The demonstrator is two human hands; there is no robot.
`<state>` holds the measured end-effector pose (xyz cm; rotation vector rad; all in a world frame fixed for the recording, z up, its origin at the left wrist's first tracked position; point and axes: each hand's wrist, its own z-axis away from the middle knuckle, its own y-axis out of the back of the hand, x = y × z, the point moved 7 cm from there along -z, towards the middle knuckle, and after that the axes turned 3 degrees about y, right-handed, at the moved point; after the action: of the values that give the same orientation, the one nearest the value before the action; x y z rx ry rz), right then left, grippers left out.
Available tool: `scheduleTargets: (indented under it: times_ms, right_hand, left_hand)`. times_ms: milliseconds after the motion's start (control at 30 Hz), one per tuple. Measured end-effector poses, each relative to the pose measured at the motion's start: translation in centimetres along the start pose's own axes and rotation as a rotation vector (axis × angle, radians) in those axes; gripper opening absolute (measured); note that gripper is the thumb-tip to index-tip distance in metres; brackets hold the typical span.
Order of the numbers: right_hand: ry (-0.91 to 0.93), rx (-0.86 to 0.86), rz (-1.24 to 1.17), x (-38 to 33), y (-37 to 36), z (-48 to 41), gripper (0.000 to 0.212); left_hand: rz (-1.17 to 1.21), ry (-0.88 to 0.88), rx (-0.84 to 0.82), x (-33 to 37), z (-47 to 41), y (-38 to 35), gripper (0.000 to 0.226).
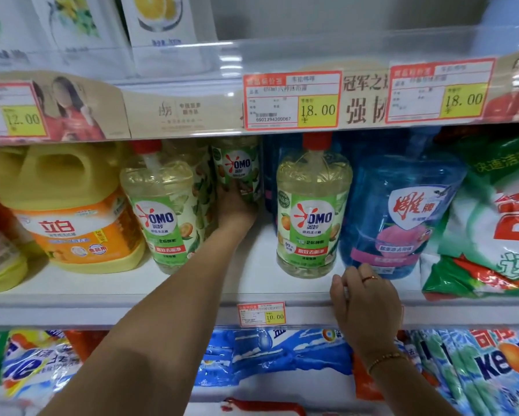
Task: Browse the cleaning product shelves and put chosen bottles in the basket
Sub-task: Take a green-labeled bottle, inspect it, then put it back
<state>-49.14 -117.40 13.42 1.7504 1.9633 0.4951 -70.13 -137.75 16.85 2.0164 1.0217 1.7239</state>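
Note:
Three clear OMO bottles with red caps and green labels stand on the middle shelf [252, 283]. My left hand [232, 210] reaches deep into the shelf and grips the lower part of the rear OMO bottle [237, 166]. A second OMO bottle [165, 205] leans at the front left of it, and a third [310, 205] stands upright at the front right. My right hand [363, 298] rests on the shelf's front edge with its fingers curled over the lip, just below a blue pouch [399, 211]. No basket is in view.
A yellow and orange jug [69, 205] stands left of the bottles. Green and white detergent bags [492, 223] fill the right end. Blue refill bags [282, 352] pack the shelf below. Price tags line the upper shelf edge [291, 100]. A red handle [261, 405] shows at the bottom.

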Motion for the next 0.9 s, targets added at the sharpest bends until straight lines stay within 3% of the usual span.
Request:
scheduleTargets:
  times_ms: [133,233,300,467,667,767,900]
  right_hand:
    - [0.018,0.008,0.005,0.0,0.0,0.2,0.034]
    - [0.024,0.023,0.014,-0.1,0.0,0.2,0.033]
    - [0.014,0.021,0.018,0.0,0.0,0.1,0.032]
    - [-0.003,0.012,-0.004,0.1,0.2,0.1,0.033]
    - [-0.011,0.007,-0.037,0.3,0.1,0.1,0.034]
    - [-0.022,0.004,-0.036,0.2,0.1,0.1,0.033]
    - [-0.036,-0.01,-0.042,0.3,0.1,0.1,0.034]
  left_hand:
    - [0.425,-0.049,-0.05,1.9,8.7,3.2,0.009]
    - [0.616,-0.114,-0.255,3.4,14.4,2.7,0.049]
    - [0.56,-0.107,-0.348,3.7,15.1,1.2,0.077]
    - [0.484,-0.069,-0.394,3.7,14.0,-0.2,0.079]
    - [0.447,-0.043,-0.3,0.8,13.6,2.9,0.072]
    - [0.403,-0.031,-0.134,-1.3,13.6,4.6,0.07]
    - [0.345,0.059,0.018,-2.0,13.2,3.8,0.103]
